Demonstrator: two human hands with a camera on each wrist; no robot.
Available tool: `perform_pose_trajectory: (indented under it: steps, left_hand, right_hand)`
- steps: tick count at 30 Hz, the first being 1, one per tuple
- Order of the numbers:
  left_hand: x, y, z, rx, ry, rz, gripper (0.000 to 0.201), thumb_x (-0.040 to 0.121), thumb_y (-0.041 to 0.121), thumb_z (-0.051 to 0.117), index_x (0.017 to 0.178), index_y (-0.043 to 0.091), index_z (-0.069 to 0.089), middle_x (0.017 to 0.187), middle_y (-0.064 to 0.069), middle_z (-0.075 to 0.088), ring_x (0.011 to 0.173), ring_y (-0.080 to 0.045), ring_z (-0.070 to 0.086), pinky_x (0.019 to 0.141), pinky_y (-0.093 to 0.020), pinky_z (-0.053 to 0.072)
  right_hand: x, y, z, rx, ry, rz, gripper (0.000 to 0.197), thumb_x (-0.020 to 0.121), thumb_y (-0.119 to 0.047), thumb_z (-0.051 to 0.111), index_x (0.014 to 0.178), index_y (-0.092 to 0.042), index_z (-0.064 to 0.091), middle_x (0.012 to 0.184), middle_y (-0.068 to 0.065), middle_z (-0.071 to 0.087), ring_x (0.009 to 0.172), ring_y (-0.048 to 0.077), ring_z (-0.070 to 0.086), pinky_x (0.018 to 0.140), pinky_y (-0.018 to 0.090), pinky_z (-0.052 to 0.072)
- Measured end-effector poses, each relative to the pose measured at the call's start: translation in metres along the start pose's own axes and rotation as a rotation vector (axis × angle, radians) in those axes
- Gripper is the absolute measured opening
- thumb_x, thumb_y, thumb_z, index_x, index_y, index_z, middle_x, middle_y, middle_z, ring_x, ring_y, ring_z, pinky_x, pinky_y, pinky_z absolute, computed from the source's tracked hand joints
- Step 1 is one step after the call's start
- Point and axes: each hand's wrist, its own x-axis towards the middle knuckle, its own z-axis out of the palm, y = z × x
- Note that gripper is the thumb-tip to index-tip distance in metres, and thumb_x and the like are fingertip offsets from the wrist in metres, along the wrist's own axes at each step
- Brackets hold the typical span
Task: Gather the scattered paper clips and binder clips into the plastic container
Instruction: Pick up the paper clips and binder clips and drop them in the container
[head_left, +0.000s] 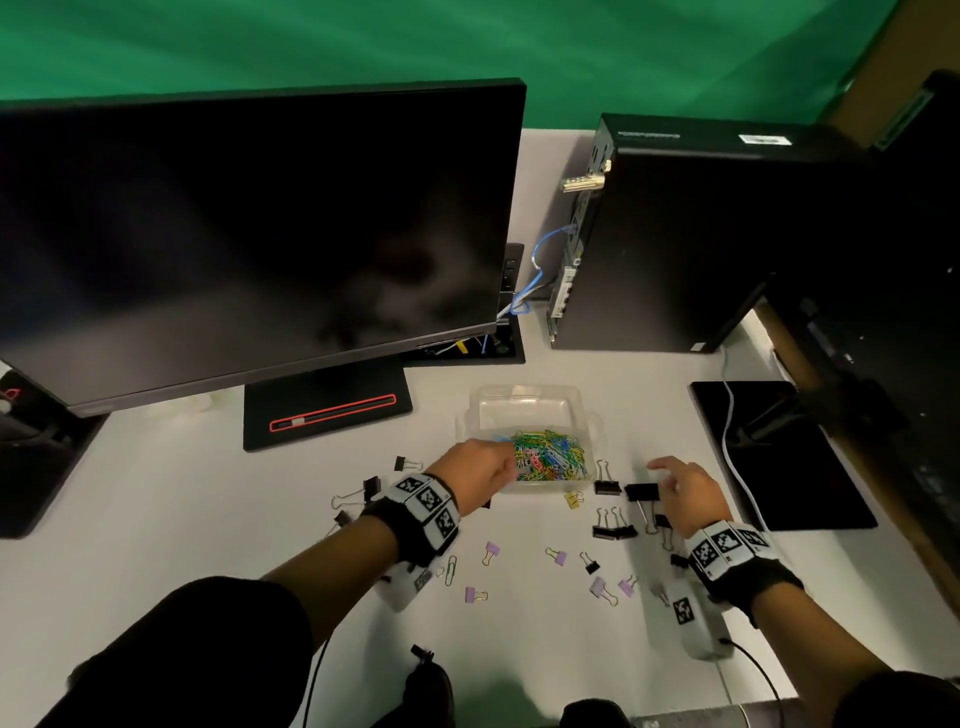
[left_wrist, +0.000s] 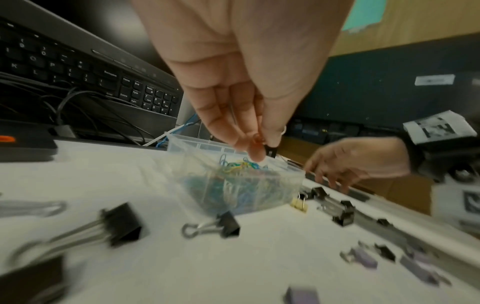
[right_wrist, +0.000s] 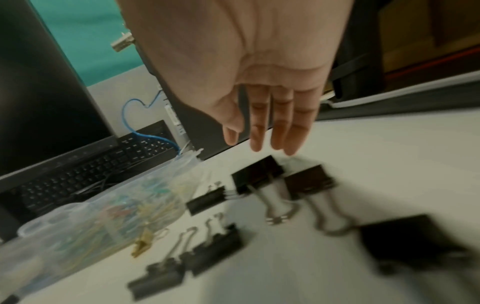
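Reaching over the near left rim of the clear plastic container (head_left: 530, 410), the left hand (head_left: 480, 470) has its fingertips (left_wrist: 255, 153) bunched together, pinching a small reddish paper clip (left_wrist: 257, 138) above the heap of coloured paper clips (head_left: 550, 460) that already fills the near half of the box. That container sits at the centre of the head view on the white surface (head_left: 182, 519), just in front of the monitor's stand (head_left: 327, 410). To its right, the right hand (head_left: 680, 488) hovers palm down with its fingers (right_wrist: 279, 131) straight and slightly spread, holding nothing, just above a cluster of large black binder clips (head_left: 641, 491). A small gold binder clip (head_left: 574, 499) lies right against the container's near right corner. More black binder clips (head_left: 371, 488) are scattered to the left of the left wrist, and several small purple binder clips (head_left: 600, 587) lie in the lower middle of the head view, with a lone pale paper clip (head_left: 451, 569) just below the left wristband. A dark monitor (head_left: 249, 234) fills the upper left of the frame, and a black computer tower (head_left: 685, 239) stands at the upper right with a blue cable (head_left: 540, 265) running between them.
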Motion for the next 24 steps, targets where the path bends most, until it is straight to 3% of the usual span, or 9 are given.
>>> perform_pose_trajectory:
  steps: [2,4,7,10,12,14,17,20,24]
  left_hand:
    - [0.011,0.005,0.000,-0.038,0.048,-0.016,0.020,0.095,0.022,0.047,0.102,0.007,0.058,0.101,-0.011,0.065,0.091,-0.025,0.061,0.082,-0.031,0.049]
    - [0.021,0.008,0.003,-0.074,0.084,-0.037,0.019,0.094,0.019,0.048,0.103,0.007,0.059,0.105,-0.012,0.064,0.095,-0.027,0.060,0.083,-0.032,0.049]
    - [0.030,0.009,0.013,-0.102,0.099,-0.072,0.023,0.095,0.014,0.045,0.110,0.007,0.061,0.113,-0.014,0.062,0.104,-0.028,0.059,0.090,-0.032,0.047]
    - [0.028,0.004,0.021,-0.116,0.059,-0.107,0.034,0.097,0.007,0.038,0.128,0.009,0.053,0.124,-0.016,0.055,0.115,-0.030,0.052,0.098,-0.029,0.039]
    - [0.022,-0.002,0.022,-0.108,0.037,-0.104,0.040,0.097,0.003,0.036,0.136,0.010,0.044,0.132,-0.016,0.048,0.120,-0.029,0.048,0.102,-0.024,0.034]
    - [0.016,-0.007,0.021,-0.112,0.040,-0.089,0.043,0.095,0.000,0.038,0.137,0.009,0.041,0.137,-0.013,0.042,0.122,-0.027,0.046,0.104,-0.023,0.035]
    - [0.009,-0.012,0.022,-0.064,0.060,-0.033,0.046,0.092,-0.003,0.041,0.136,0.011,0.044,0.137,-0.012,0.041,0.123,-0.027,0.043,0.105,-0.031,0.040]
    - [0.002,-0.016,0.022,-0.028,0.100,-0.008,0.046,0.091,-0.003,0.042,0.133,0.014,0.048,0.135,-0.010,0.044,0.126,-0.025,0.037,0.110,-0.028,0.031]
    - [-0.014,-0.028,0.018,-0.019,0.166,-0.024,0.040,0.091,0.003,0.046,0.129,0.017,0.053,0.133,-0.005,0.045,0.126,-0.023,0.037,0.109,-0.030,0.033]
  right_hand:
    - [-0.006,0.008,-0.002,-0.096,-0.061,0.123,0.033,0.093,-0.012,0.035,0.121,-0.017,0.052,0.109,0.018,0.049,0.093,0.035,0.056,0.081,0.032,0.044]
    - [-0.014,0.011,-0.002,-0.109,-0.102,0.184,0.032,0.093,-0.017,0.038,0.123,-0.018,0.048,0.102,0.013,0.041,0.081,0.031,0.052,0.083,0.033,0.045]
    - [-0.023,0.014,0.006,-0.039,-0.098,0.149,0.034,0.090,-0.021,0.048,0.124,-0.020,0.047,0.098,0.008,0.036,0.067,0.024,0.049,0.076,0.032,0.047]
    - [-0.030,0.012,0.015,0.008,-0.102,0.090,0.040,0.084,-0.021,0.058,0.123,-0.021,0.049,0.100,0.006,0.038,0.062,0.013,0.049,0.067,0.026,0.043]
    - [-0.031,0.007,0.017,0.021,-0.085,0.070,0.047,0.081,-0.024,0.063,0.125,-0.023,0.045,0.104,0.006,0.039,0.066,0.014,0.050,0.067,0.026,0.041]
    - [-0.028,0.002,0.016,-0.008,-0.070,0.023,0.055,0.081,-0.027,0.064,0.131,-0.028,0.040,0.112,0.008,0.041,0.083,0.022,0.054,0.074,0.028,0.044]
    - [-0.017,-0.005,0.015,-0.126,-0.115,-0.080,0.051,0.080,-0.026,0.065,0.128,-0.030,0.047,0.114,0.009,0.047,0.106,0.029,0.049,0.091,0.035,0.043]
    - [-0.008,-0.008,0.015,-0.158,-0.134,-0.073,0.032,0.076,-0.022,0.067,0.108,-0.020,0.063,0.105,0.009,0.054,0.103,0.029,0.052,0.081,0.028,0.040]
    - [-0.006,0.004,0.008,-0.110,-0.058,0.045,0.029,0.078,-0.019,0.065,0.105,-0.012,0.061,0.104,0.011,0.059,0.095,0.028,0.056,0.073,0.026,0.038]
